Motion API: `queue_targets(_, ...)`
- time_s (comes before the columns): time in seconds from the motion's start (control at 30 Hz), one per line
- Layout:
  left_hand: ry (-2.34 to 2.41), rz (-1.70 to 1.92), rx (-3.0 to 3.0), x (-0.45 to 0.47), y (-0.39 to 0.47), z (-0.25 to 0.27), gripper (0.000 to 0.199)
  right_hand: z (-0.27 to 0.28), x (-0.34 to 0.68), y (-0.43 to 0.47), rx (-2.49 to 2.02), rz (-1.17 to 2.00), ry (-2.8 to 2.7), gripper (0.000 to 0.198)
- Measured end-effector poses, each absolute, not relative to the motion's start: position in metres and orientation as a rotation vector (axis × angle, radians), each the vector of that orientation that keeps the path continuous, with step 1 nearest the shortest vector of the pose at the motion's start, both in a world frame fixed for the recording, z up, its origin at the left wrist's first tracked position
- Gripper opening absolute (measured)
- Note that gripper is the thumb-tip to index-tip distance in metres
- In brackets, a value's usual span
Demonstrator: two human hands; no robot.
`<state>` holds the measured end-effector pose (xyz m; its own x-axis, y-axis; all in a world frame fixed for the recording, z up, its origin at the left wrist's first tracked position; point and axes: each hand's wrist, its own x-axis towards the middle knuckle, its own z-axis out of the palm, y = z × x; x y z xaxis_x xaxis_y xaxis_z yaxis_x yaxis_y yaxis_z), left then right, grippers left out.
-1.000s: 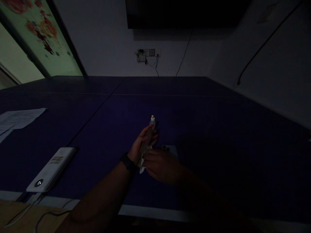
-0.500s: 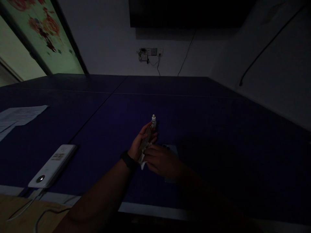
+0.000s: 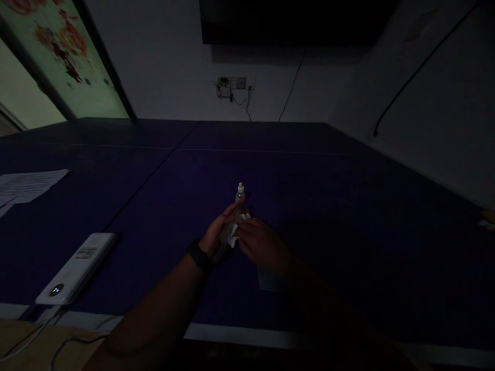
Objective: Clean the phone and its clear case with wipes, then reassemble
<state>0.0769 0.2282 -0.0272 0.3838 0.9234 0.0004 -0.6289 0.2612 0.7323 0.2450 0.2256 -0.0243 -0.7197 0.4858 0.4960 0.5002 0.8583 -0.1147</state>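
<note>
My left hand (image 3: 220, 224), with a black watch on its wrist, grips a flat, phone-sized thing (image 3: 223, 242) that looks like a see-through phone case; the dim light hides its details. Pinched in my right hand (image 3: 261, 242) is a crumpled white tissue (image 3: 234, 236), pressed against the face of the case. Just beyond my left fingertips stands a small clear bottle (image 3: 240, 195) with a white cap, its lower part covered by the hand. Beneath my right hand a phone (image 3: 268, 281) lies on the blue table, mostly hidden.
A white power bank (image 3: 79, 268) with cables (image 3: 73, 338) lies at the left near the front edge of the table (image 3: 185, 206). Printed sheets (image 3: 31, 185) lie farther left. Wall sockets (image 3: 232, 85) and a dark screen (image 3: 294, 20) are at the back.
My right hand has slid the tissue upward along the case, from near my left wrist toward my left fingertips. The case is tilted differently. The view has shifted slightly.
</note>
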Motion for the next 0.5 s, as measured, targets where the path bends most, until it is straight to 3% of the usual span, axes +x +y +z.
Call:
queue_targets(0.1, 0.465, 1.094, 0.721, 0.0769, 0.2296, -0.0313, 0.058, -0.0260, 0.2435, 0.2239, -0.587, 0.031, -2.543, 0.017)
queue_targets(0.3, 0.440, 1.080, 0.748, 0.0787, 0.2302, -0.0297, 0.059, -0.0262, 0.2483, 0.2303, -0.787, -0.015, -2.386, 0.021)
queue_targets(0.5, 0.453, 1.056, 0.727, 0.0772, 0.2284, -0.0271, 0.059, -0.0271, 0.2447, 0.2254, -0.578, 0.088, -2.465, 0.018)
